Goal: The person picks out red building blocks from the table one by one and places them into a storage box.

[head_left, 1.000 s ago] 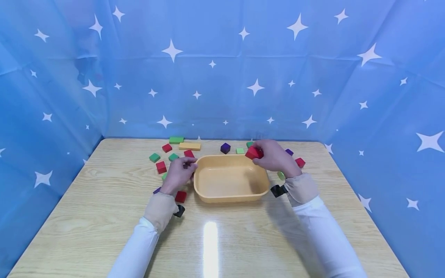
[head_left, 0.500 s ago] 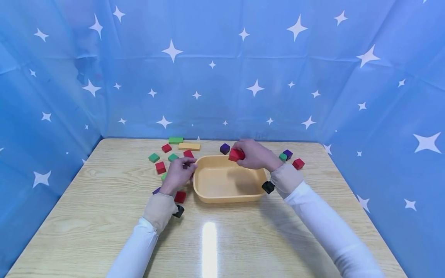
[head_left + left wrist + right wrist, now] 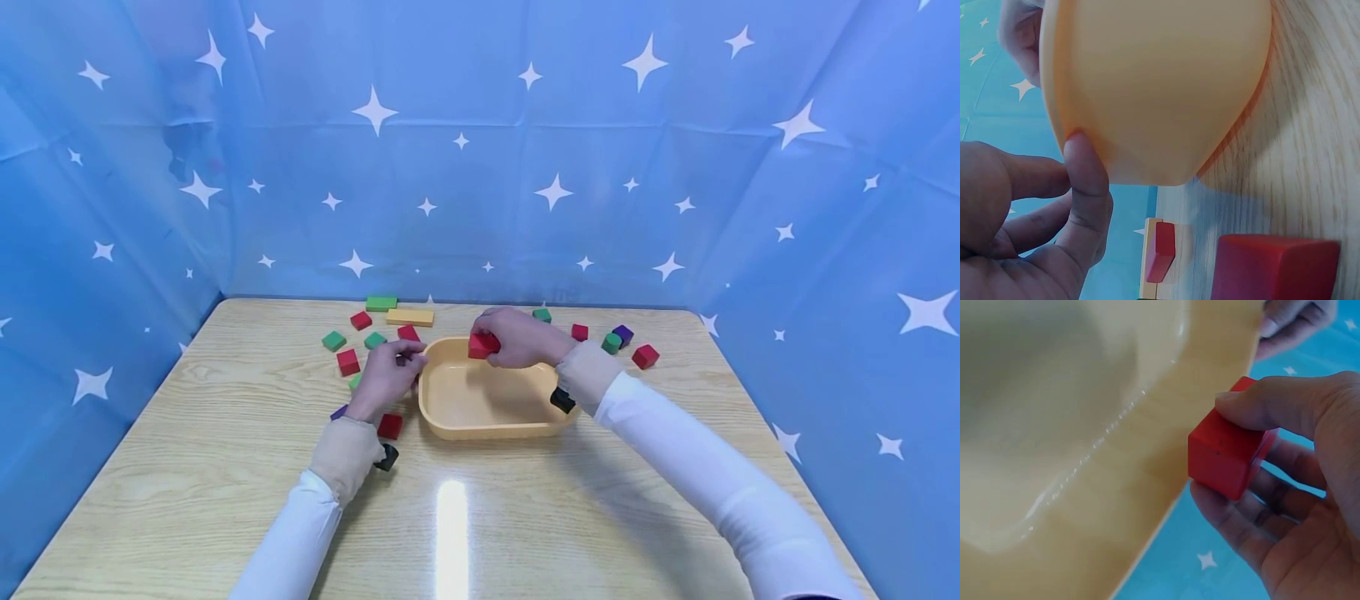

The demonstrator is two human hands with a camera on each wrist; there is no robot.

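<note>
In the head view, a yellow plastic tray (image 3: 487,432) with rounded corners sits on the table. My left hand (image 3: 388,379) pinches its left rim; thumb and fingertips meet around the edge in the left wrist view. A red block (image 3: 482,346) is held in my right hand (image 3: 517,337), above the back part of the tray. Seen from the right wrist, the thumb presses one face of this block while fingertips support the opposite side, close beside the tray's rim (image 3: 1147,550). The tray's inside, as far as it shows, holds nothing.
Left of the tray lie red blocks (image 3: 348,362), green blocks (image 3: 333,341) and a long yellow block (image 3: 410,317). To the right are a green cylinder (image 3: 611,343), a purple block (image 3: 623,335) and red blocks (image 3: 645,357). A blue starred curtain (image 3: 480,167) stands behind the table.
My right hand has moved left over the tray, carrying the red block from the right back corner toward the middle of the back rim. My left hand stays at the left rim.
</note>
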